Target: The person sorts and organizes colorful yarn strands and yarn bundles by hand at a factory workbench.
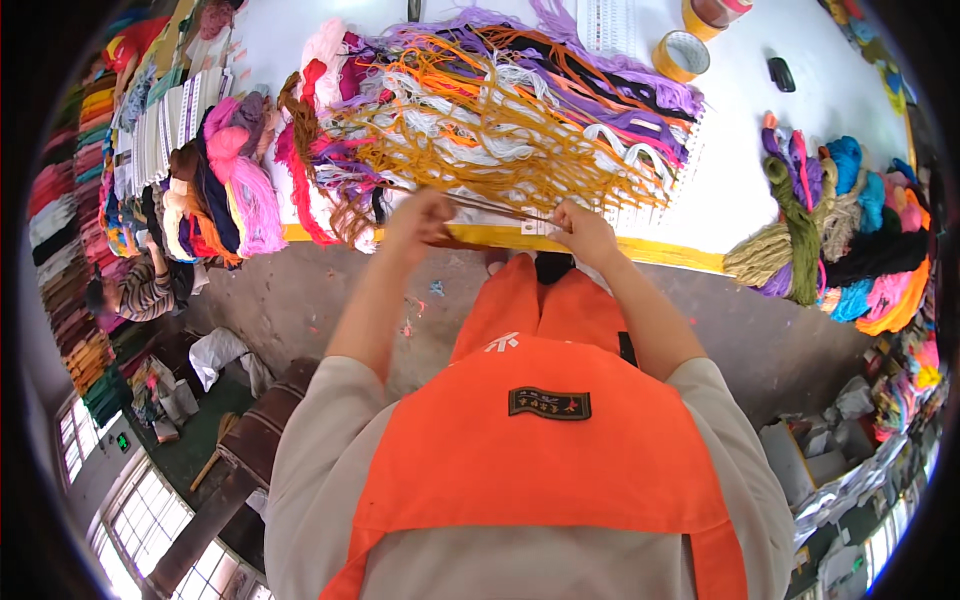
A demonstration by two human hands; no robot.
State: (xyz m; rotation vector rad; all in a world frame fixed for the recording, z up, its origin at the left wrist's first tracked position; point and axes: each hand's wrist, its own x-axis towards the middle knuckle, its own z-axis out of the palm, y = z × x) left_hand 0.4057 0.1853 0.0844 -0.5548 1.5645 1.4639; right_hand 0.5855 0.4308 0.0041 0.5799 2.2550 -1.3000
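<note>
My left hand (424,216) is closed at the table's near edge, slightly blurred, on one end of some brown yarn (490,207). The brown strands stretch across to my right hand (584,232), whose fingers pinch their other end. Just beyond both hands lies a wide spread of loose yarn strands (480,110) in mustard, white, orange, purple and black. Between my hands, a strip of white card (535,227) with a hole shows at the table's edge. Other white card pokes out from under the strands on the right.
Yarn hanks (245,190) in pink, navy and orange lie on the left of the white table (735,180); more hanks (850,220) hang over its right edge. Tape rolls (682,56) and a small black object (781,74) lie at the back. At far left is another person (145,295).
</note>
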